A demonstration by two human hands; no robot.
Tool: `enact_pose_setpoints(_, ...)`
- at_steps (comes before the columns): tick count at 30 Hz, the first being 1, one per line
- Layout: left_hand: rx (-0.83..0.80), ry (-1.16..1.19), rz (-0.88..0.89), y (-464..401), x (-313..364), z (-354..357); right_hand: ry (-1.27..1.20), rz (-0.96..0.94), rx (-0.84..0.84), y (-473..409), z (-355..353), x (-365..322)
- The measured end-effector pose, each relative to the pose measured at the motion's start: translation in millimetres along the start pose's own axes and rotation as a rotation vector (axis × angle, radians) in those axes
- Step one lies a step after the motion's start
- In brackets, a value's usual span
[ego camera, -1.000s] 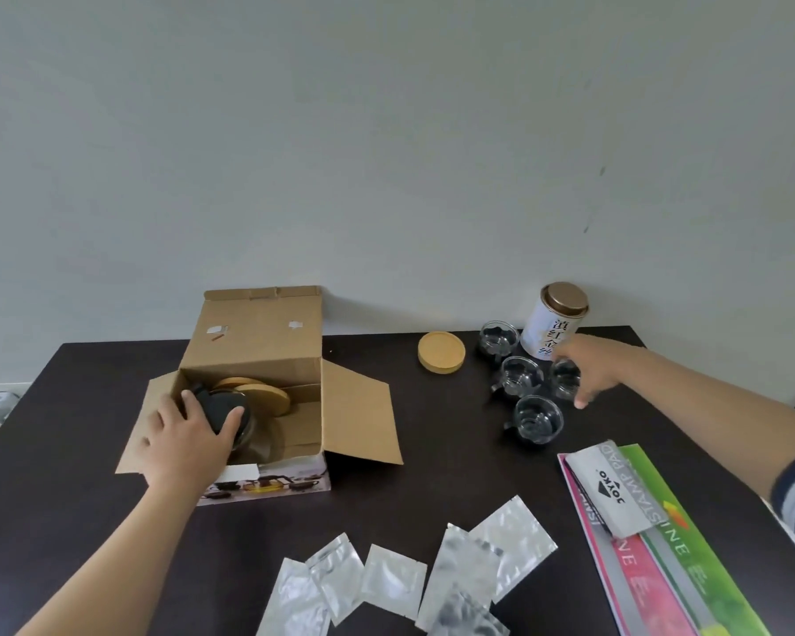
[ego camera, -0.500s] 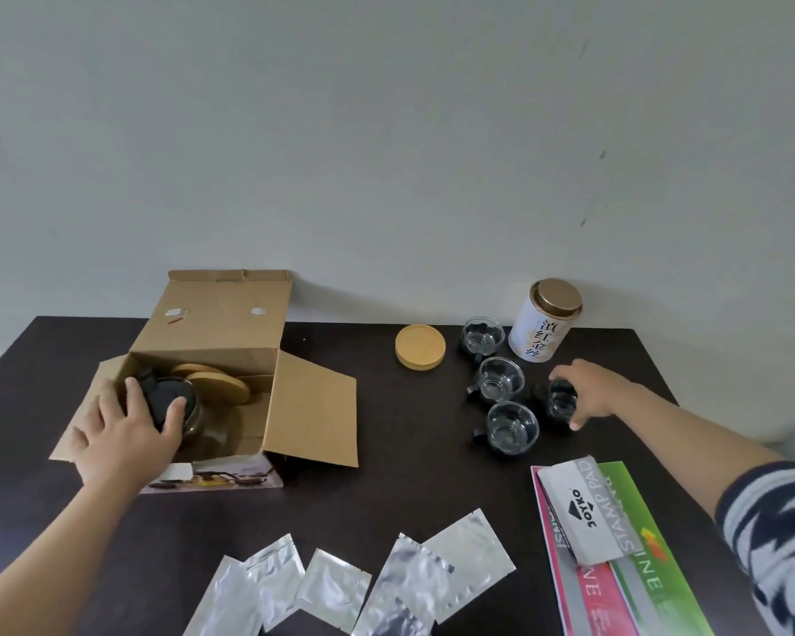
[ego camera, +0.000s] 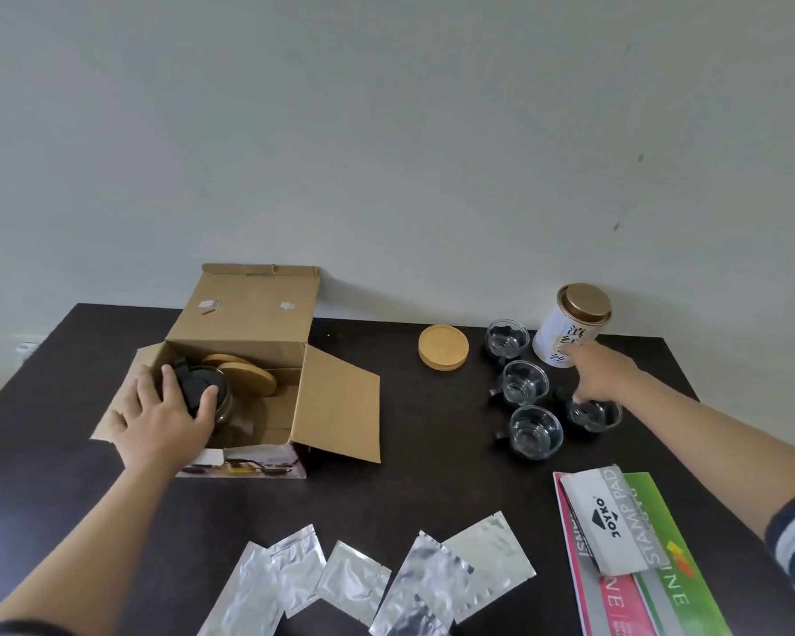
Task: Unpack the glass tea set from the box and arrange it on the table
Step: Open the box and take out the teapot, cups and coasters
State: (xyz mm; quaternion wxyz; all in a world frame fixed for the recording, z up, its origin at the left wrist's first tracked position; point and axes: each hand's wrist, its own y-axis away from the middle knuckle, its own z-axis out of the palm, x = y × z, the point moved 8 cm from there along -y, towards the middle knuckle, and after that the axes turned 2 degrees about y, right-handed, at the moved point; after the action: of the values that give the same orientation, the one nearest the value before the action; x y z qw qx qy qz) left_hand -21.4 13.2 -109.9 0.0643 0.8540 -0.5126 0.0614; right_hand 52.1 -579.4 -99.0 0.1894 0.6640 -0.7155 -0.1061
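Note:
An open cardboard box (ego camera: 249, 314) stands on the dark table (ego camera: 432, 442) at the left. Inside it are a glass teapot (ego camera: 223, 406) with a black lid and some round wooden coasters (ego camera: 249, 376). My left hand (ego camera: 164, 422) reaches into the box and grips the teapot's lid. To the right, one wooden coaster (ego camera: 443, 347) lies on the table beside three glass cups (ego camera: 523, 383). A further glass cup (ego camera: 595, 414) sits right of them, and my right hand (ego camera: 600, 371) holds its far rim with the fingertips.
A white tea tin (ego camera: 570, 335) with a brown lid stands by the wall behind the cups. Several foil pouches (ego camera: 363, 580) lie along the near edge. A stamp pad box (ego camera: 611, 521) rests on coloured sheets (ego camera: 671, 594) at the near right.
My right hand has slid the fourth cup nearer to me, beside the front cup. My left hand stays on the teapot lid in the box. The camera has shifted.

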Motion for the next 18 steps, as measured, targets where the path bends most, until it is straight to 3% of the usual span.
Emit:
enact_pose_setpoints(6,0.006,0.012,0.013,0,-1,1,-0.154,-0.216,0.212,12,-59,-114)
enact_pose_setpoints(18,-0.003,0.069,0.069,4,3,-2,-0.461,-0.668,0.284,69,-89,-398)
